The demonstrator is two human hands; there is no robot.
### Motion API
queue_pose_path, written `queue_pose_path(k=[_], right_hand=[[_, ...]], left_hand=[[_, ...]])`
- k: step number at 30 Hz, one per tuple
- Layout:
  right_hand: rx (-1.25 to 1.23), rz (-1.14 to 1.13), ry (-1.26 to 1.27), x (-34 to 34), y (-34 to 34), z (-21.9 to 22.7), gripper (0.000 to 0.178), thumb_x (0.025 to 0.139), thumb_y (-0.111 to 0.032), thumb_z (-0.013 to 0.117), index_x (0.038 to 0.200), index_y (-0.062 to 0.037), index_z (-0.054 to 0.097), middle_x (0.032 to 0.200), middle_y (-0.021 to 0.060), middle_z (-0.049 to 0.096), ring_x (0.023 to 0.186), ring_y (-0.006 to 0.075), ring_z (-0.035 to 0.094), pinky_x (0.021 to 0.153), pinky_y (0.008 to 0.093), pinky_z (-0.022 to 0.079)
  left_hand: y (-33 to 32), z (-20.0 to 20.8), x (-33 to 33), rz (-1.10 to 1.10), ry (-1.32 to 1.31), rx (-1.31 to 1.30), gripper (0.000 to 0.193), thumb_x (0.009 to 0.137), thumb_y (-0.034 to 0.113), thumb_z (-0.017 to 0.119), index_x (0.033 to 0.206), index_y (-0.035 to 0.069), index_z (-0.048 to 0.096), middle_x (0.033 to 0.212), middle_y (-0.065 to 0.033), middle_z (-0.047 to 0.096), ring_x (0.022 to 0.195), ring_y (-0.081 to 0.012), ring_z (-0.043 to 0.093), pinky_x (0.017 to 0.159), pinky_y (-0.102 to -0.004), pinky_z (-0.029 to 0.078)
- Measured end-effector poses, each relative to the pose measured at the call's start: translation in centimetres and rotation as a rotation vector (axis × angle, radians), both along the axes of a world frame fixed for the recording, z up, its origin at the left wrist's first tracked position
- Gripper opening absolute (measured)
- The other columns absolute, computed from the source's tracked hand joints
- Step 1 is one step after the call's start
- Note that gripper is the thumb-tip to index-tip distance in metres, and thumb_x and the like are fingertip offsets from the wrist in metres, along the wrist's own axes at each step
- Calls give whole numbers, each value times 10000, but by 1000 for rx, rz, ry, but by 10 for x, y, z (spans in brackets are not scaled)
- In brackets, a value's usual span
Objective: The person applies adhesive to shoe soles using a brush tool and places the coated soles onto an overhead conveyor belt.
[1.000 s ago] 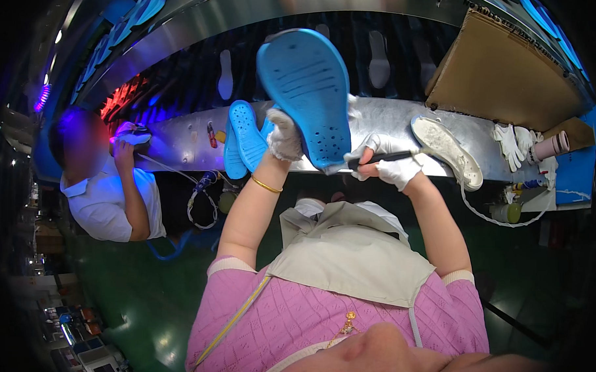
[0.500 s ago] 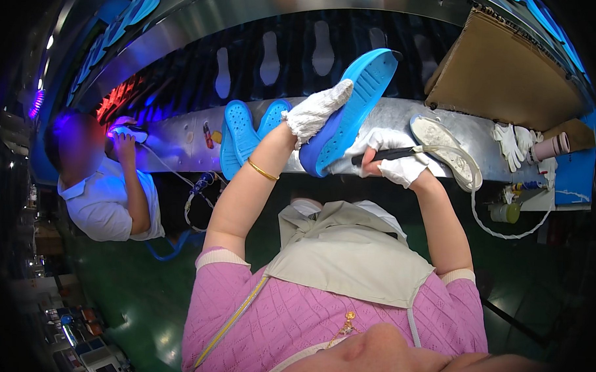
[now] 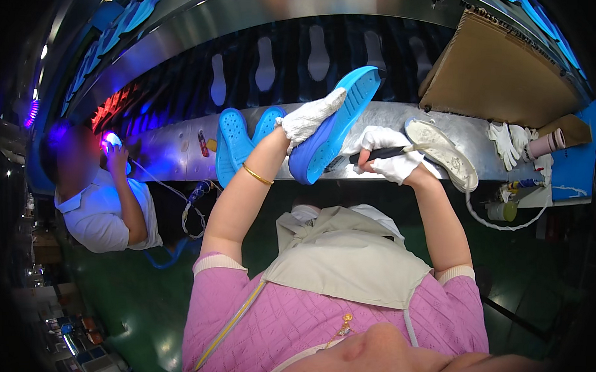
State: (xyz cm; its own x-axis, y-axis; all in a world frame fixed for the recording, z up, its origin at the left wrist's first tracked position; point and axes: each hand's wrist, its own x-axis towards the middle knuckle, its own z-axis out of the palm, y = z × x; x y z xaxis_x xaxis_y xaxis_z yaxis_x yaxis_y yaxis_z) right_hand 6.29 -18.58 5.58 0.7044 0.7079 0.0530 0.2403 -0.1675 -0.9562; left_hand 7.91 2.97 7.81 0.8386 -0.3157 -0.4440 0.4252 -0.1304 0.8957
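My left hand (image 3: 311,114), in a white glove, grips a blue shoe sole (image 3: 357,99) by its side and keeps it tilted above the metal ledge. My right hand (image 3: 394,164), in a white glove with some bare fingertips showing, is closed round the black handle of a brush (image 3: 386,152) fitted with a pale hose. The brush's dark tip lies close beside the sole's near end; whether it touches I cannot tell. Left of my left wrist, two more blue soles (image 3: 232,144) rest on the ledge. Right of the brush lies a white-smeared, sole-shaped piece (image 3: 443,152).
Behind the metal ledge (image 3: 181,157) runs a dark conveyor with grey sole shapes (image 3: 319,55). A cardboard box (image 3: 499,72), white gloves (image 3: 505,146) and a pinkish tube roll (image 3: 547,143) are at the right. At the left a co-worker (image 3: 107,205) holds a lit object.
The blue sole and my left hand sit slightly lower and further left. My right hand has shifted a little left with the brush. The co-worker's hand has moved left. The whole view has shifted slightly.
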Motion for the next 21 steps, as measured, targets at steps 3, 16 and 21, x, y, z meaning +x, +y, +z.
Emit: queue_pose_path(k=[3, 16, 21], right_hand=[[142, -160, 183, 5, 3, 2, 104, 716, -12, 680, 766, -71, 610, 754, 50, 616, 710, 134, 591, 679, 247, 486], [357, -240, 162, -11, -6, 9, 203, 723, 1, 739, 857, -50, 595, 873, 86, 655, 774, 121, 632, 679, 247, 516], [430, -404, 273, -31, 3, -6, 217, 743, 17, 717, 881, -49, 563, 795, 55, 634, 718, 108, 618, 660, 228, 503]], left_hand=[[4, -3, -1, 9, 28, -23, 881, 782, 686, 520, 1371, 44, 386, 1284, -208, 490, 1126, -311, 521, 947, -416, 431], [56, -7, -30, 381, 32, -1000, 872, 778, 719, 451, 1281, 7, 448, 1243, -165, 527, 1107, -272, 556, 942, -376, 478], [24, -73, -57, 280, 203, -1150, 554, 899, 482, 494, 1199, 17, 518, 1058, -173, 623, 928, -281, 636, 846, -414, 531]])
